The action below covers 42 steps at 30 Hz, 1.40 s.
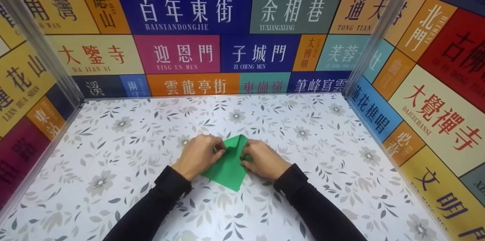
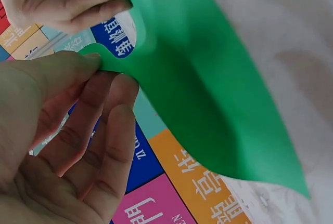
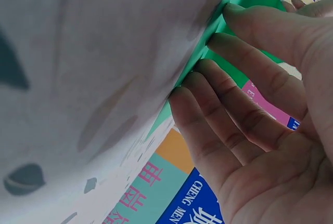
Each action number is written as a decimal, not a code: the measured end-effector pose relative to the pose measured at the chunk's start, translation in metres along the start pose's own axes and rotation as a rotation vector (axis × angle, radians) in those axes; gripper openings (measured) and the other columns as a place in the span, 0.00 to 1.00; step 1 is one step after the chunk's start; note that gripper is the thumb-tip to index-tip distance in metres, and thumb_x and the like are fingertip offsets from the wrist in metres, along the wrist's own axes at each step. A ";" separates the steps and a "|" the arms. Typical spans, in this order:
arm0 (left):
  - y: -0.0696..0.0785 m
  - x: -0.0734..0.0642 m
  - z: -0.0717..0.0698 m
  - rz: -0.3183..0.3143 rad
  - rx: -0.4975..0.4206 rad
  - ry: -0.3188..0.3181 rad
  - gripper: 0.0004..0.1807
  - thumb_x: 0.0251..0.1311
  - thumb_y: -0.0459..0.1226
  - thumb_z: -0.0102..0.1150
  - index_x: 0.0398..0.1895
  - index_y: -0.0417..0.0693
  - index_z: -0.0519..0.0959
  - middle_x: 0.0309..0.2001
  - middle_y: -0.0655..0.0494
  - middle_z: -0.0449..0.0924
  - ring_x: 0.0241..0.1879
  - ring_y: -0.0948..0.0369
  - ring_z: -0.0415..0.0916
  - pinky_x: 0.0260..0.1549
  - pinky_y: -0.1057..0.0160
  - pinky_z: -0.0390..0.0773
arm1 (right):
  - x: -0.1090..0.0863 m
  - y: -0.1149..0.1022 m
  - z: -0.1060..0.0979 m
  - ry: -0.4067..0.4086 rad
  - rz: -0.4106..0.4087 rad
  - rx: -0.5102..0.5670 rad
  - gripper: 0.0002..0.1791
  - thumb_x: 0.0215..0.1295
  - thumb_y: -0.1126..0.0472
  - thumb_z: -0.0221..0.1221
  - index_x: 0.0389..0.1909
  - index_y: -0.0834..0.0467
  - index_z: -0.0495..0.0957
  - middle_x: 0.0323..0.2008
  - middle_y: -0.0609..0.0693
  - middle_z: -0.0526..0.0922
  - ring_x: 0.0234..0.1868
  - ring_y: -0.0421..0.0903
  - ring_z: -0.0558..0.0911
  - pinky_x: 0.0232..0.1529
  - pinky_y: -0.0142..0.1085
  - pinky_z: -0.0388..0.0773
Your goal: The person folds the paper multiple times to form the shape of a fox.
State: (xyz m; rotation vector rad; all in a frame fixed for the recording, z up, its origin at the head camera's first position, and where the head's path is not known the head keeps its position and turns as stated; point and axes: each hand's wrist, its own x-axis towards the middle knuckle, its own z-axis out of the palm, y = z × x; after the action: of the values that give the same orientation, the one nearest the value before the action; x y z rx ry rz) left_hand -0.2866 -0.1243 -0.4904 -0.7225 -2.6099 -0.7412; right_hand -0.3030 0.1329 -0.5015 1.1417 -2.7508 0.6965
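A sheet of green paper (image 1: 227,171) lies on the patterned tabletop between both hands, its near corner pointing toward the person. Part of its far side is lifted and bent. My left hand (image 1: 201,154) pinches that raised edge between thumb and forefinger; in the left wrist view the paper (image 2: 208,89) curves up from these fingertips, the other fingers loosely bent below. On the opposite side my right hand (image 1: 265,159) holds the sheet's right edge. Its thumb and fingertips (image 3: 183,96) sit in a row along that edge in the right wrist view, low against the table surface.
The white tabletop (image 1: 125,150) carries a grey leaf and flower print. Panels with coloured Chinese place-name blocks rise at the back (image 1: 182,13), left and right. Clear corner strips (image 1: 365,51) join the panels.
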 end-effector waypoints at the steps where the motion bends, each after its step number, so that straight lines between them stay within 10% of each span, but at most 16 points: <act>1: 0.001 -0.002 0.001 -0.003 0.003 -0.003 0.03 0.68 0.33 0.82 0.40 0.49 0.96 0.38 0.54 0.98 0.37 0.56 0.95 0.39 0.53 0.95 | 0.000 0.000 0.000 0.001 0.001 -0.001 0.04 0.68 0.65 0.79 0.41 0.60 0.95 0.44 0.56 0.91 0.47 0.54 0.92 0.54 0.50 0.93; 42: 0.014 -0.018 -0.001 0.003 -0.011 0.010 0.04 0.67 0.34 0.83 0.42 0.52 0.97 0.40 0.58 0.97 0.39 0.58 0.94 0.39 0.53 0.94 | -0.006 0.000 -0.008 -0.046 -0.027 0.005 0.04 0.65 0.72 0.77 0.36 0.61 0.94 0.39 0.55 0.92 0.42 0.49 0.92 0.47 0.44 0.93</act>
State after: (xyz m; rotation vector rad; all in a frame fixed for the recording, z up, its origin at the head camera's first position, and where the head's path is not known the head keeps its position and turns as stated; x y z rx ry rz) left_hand -0.2641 -0.1214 -0.4924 -0.7236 -2.5976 -0.7568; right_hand -0.2994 0.1397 -0.4958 1.2087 -2.7673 0.6833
